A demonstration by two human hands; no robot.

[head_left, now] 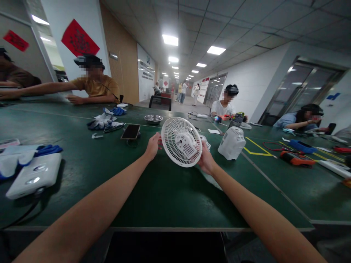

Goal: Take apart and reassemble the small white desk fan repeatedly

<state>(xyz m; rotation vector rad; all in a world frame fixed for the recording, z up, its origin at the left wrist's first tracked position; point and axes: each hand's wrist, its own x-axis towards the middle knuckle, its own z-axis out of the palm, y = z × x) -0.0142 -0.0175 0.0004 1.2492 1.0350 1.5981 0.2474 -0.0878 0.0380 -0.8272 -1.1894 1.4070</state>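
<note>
Gripping the white round grille [181,142] by its rim at four o'clock, the right hand [206,160] had its fingers closed on the edge; the left hand [153,147] stood at nine o'clock, fingertips beside the rim, though whether they touched it could not be told. The grille was held tilted above the green table [175,204], roughly at the clock's centre. Its shallow dish of thin ribs, apparently moulded plastic, looked light and stiff, probably brittle if squeezed mid-face; the outer rim seemed the safest hold. A matte, angular white housing [232,143] stood at three o'clock from it, a shiny, smooth metal bowl [153,119] at ten.
</note>
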